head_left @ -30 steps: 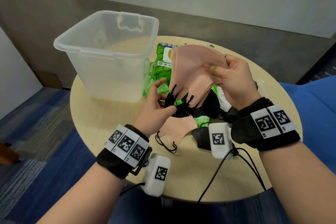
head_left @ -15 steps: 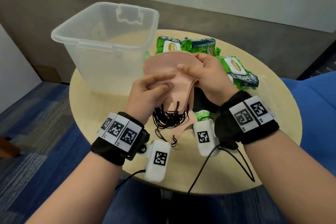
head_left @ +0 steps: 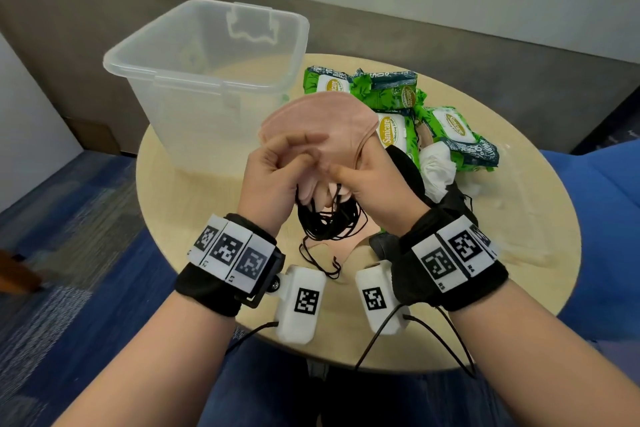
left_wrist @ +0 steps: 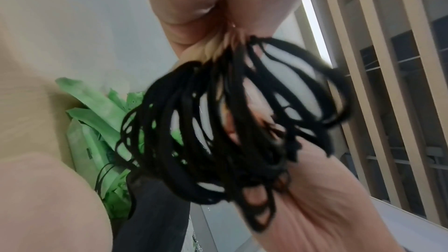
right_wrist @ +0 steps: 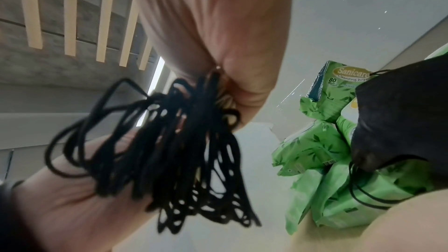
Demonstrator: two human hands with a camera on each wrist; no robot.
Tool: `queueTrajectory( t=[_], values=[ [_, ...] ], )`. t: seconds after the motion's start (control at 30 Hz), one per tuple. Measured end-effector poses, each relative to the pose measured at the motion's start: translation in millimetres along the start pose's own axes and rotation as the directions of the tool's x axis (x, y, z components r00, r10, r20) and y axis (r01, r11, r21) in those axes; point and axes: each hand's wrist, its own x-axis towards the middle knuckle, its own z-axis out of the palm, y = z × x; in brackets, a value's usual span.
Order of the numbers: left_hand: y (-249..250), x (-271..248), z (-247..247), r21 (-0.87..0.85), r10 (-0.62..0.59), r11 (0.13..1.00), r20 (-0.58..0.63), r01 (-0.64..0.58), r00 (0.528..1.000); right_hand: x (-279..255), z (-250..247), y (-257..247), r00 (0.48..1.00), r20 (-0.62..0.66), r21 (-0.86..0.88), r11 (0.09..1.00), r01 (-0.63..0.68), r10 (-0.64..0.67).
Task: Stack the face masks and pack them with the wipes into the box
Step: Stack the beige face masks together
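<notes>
Currently, hands: left hand (head_left: 273, 173) and right hand (head_left: 372, 180) are held together at frame centre, above the round table (head_left: 194, 253).
Left grip: fingers are curled onto the pink mask stack (head_left: 318, 121), pinched at its lower edge.
Right grip: the same stack is clamped from the right side, thumb across the front, fingers hidden behind it.
Mask stack: raised off the table, just right of the box, pink faces fanned toward the top of the frame.
Ear loops: a black bundle (head_left: 327, 222) is seen hanging below both hands; in the wrist views it dangles from between the palms (left_wrist: 232, 127) (right_wrist: 169, 150).
Box: a clear plastic box (head_left: 207, 80) is set upright in the upper left of the frame, lid off.
Wipes: green Sanicare wipe packs (head_left: 398, 107) are piled at upper right, beside the box.
Other masks: one pink mask (head_left: 349, 253) lies flat on the table under the hands; black masks (head_left: 405, 166) are partly hidden behind the right hand.
Tissue: a crumpled white tissue (head_left: 438, 170) lies against the wipe packs.
</notes>
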Motion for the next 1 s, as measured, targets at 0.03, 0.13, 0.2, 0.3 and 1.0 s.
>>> queueTrajectory(
  t=[0.03,0.13,0.2,0.3,1.0],
  values=[
    [0,0,-1,0.014,-0.01,1.0,-0.018,0.011,1.0,-1,-1,0,1.0,-0.001,0.002,1.0,0.006,-0.006],
    [-3,1,-6,0.07,-0.014,0.997,-0.055,0.018,0.998,-3,-9,3,1.0,0.005,0.007,1.0,0.016,-0.016],
    [-5,0,-7,0.058,-0.022,0.998,-0.064,0.025,0.998,-4,-13,1,1.0,0.023,0.005,1.0,0.009,-0.009],
    [-5,-1,-5,0.045,-0.013,0.999,-0.082,0.017,0.997,-5,-13,-4,1.0,0.012,-0.002,1.0,0.005,-0.005],
    [-17,5,-24,0.117,-0.102,0.986,-0.151,0.121,0.983,45,-99,0,0.89,-0.444,-0.613,0.759,-0.219,-0.102]
  ],
)
